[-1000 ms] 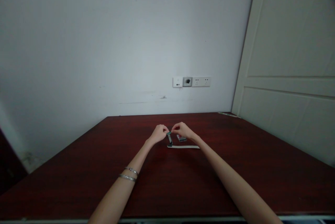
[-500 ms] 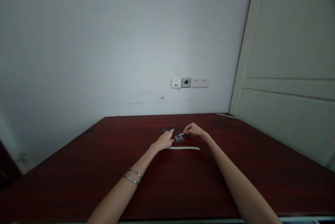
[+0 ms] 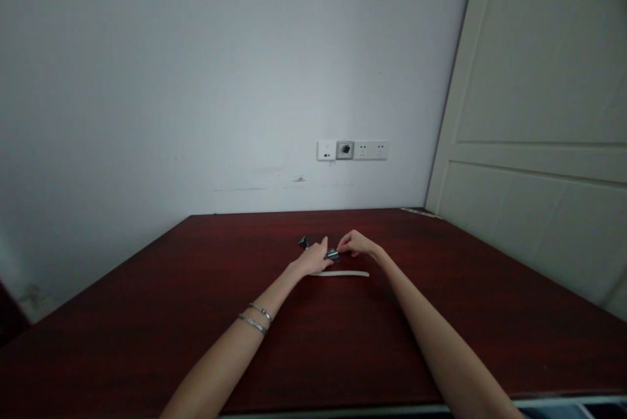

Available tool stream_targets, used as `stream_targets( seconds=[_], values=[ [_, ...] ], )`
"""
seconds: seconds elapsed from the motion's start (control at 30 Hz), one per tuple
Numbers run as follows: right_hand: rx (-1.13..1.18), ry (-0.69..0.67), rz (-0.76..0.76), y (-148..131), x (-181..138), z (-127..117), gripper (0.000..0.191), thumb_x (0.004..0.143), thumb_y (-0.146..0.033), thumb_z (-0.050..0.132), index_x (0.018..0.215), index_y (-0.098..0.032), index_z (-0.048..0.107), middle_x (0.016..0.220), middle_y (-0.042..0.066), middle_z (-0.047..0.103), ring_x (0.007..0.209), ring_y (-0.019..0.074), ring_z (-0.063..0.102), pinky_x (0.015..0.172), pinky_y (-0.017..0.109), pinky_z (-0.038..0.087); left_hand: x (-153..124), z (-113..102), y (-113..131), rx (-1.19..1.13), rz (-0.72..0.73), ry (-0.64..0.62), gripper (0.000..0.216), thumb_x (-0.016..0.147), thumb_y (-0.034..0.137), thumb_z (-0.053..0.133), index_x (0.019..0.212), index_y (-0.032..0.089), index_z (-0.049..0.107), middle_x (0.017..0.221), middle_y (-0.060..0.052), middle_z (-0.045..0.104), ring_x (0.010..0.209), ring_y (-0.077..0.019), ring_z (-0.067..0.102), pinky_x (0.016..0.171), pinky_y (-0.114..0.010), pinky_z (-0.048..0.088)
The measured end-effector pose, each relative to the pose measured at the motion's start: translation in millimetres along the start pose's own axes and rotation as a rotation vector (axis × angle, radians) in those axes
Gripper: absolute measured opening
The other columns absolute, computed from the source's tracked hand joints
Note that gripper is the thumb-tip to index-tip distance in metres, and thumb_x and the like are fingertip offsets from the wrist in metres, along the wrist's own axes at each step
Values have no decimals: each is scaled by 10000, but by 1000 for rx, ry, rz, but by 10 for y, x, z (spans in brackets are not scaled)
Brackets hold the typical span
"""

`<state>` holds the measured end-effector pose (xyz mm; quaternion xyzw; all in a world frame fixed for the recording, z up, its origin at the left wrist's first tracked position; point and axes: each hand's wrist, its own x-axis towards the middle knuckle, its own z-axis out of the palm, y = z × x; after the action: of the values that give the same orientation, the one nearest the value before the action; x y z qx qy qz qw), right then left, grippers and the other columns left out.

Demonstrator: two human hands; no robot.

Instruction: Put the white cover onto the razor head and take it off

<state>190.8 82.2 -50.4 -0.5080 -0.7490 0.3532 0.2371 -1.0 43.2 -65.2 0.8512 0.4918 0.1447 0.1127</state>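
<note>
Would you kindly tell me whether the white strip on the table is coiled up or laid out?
Laid out: the visible part of the white strip runs nearly straight across the table near the left hand.

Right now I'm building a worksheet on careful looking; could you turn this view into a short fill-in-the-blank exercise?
1. Exactly ____ bracelets circle the left forearm.
2. The long, thin strip on the table is coloured ____.
3. In this view, the small greenish item shows ____ the left hand and the right hand.

Missing words: two; white; between.
</note>
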Motion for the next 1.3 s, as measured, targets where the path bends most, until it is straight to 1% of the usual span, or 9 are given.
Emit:
stream_targets(
  seconds=[0.17,0.37,0.63,0.83,1.07,1.17,1.3],
  values=[
    [4,1,23,1,1,14,165,611,-190,613,718,-146,731,613,13,637,528,75,497,413,135,415,31,28,-53,-4,9,5,769,781,341,558,1396,66,187,1242,-224,508,1132,-299,511,886,-317,393],
    [22,-11,0,18,4,12,170,615,-206,610,719,-144,729,620,16,641,528,78,496,415,143,415,39,21,-72,-91,11,-5,763,751,281,596,1388,104,214,1283,-185,498,1193,-267,467,936,-308,367],
    [21,4,-32,-12,6,35,181,612,-240,632,723,-136,729,605,20,635,512,75,486,408,142,406,15,-13,-76,-129,22,2,774,745,271,610,1393,102,221,1290,-188,494,1199,-265,465,946,-312,367],
    [6,-11,-54,4,8,65,205,622,-243,610,750,-134,728,605,18,622,514,73,470,399,138,398,28,-4,-87,-158,31,5,830,743,270,618,1419,112,162,1292,-183,496,1197,-259,471,952,-313,371],
    [-43,-20,-77,35,33,70,228,614,-234,601,764,-124,733,610,23,618,509,74,467,400,140,383,34,-18,-94,-213,54,-12,862,742,253,610,1430,86,118,1303,-182,485,1204,-239,466,1001,-306,338],
    [-97,-13,-154,35,47,75,226,624,-230,589,754,-116,734,621,26,623,504,77,477,403,146,369,38,-12,-111,-217,62,-10,860,740,259,612,1431,102,124,1304,-173,487,1198,-243,472,999,-317,342],
    [-192,1,-270,-11,55,78,157,615,-207,603,642,-110,723,609,23,623,517,86,493,459,165,377,48,4,-139,-211,67,-5,855,736,278,619,1428,122,142,1300,-157,496,1193,-244,478,989,-322,354]
  ],
)
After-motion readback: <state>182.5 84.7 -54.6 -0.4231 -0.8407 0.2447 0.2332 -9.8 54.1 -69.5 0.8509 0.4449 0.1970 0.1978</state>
